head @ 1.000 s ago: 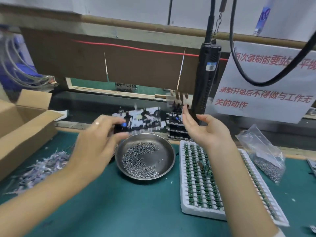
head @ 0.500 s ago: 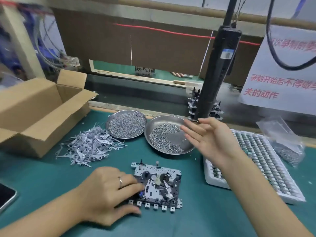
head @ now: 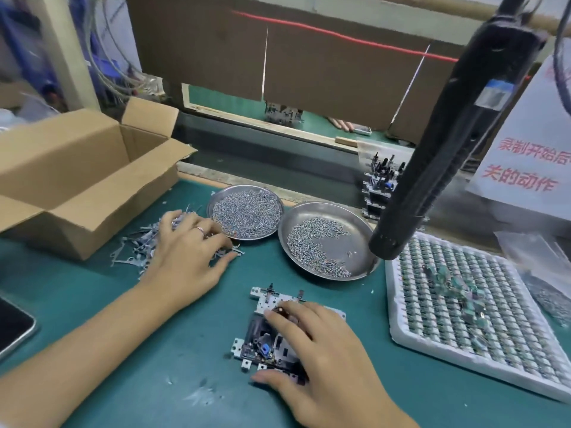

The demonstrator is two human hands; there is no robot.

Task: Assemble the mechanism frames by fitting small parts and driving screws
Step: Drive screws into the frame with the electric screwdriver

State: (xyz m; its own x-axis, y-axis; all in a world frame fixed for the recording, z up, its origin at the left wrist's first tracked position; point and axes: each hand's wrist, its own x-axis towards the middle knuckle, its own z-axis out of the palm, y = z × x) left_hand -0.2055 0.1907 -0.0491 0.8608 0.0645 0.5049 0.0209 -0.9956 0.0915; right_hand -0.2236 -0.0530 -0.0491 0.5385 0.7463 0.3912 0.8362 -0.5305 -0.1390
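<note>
Where the green bench mat (head: 191, 344) runs back to a dark conveyor strip (head: 278, 168) and a brown board wall, the mechanism frame (head: 265, 332) lies flat at 6 o'clock, near edge. Right hand (head: 324, 359) lies on top of it, fingers loosely spread and slightly bent, fingertips touching the upper part, thumb against the near edge; can't tell if anything is pinched. Left hand (head: 185, 257) at 9 o'clock, fingers spread, resting on the pile of small metal levers (head: 139, 242), ring on one finger; whether it grips a lever, can't tell. Two steel dishes of screws: one (head: 245, 211) at 12, fuller, the other (head: 327, 239) just beside it at 1 o'clock, touching or nearly. One white parts tray (head: 482, 319) at 3 o'clock, a few loose parts on top. One black electric screwdriver (head: 457, 131) hanging tilted over the tray's far corner. One open cardboard box (head: 77, 180) at 10 o'clock. One stack of frames (head: 380, 186) at 1 o'clock behind the dishes. One phone (head: 12, 329) at the left edge. One paper sign (head: 525, 149) with red text at 2 o'clock.
</note>
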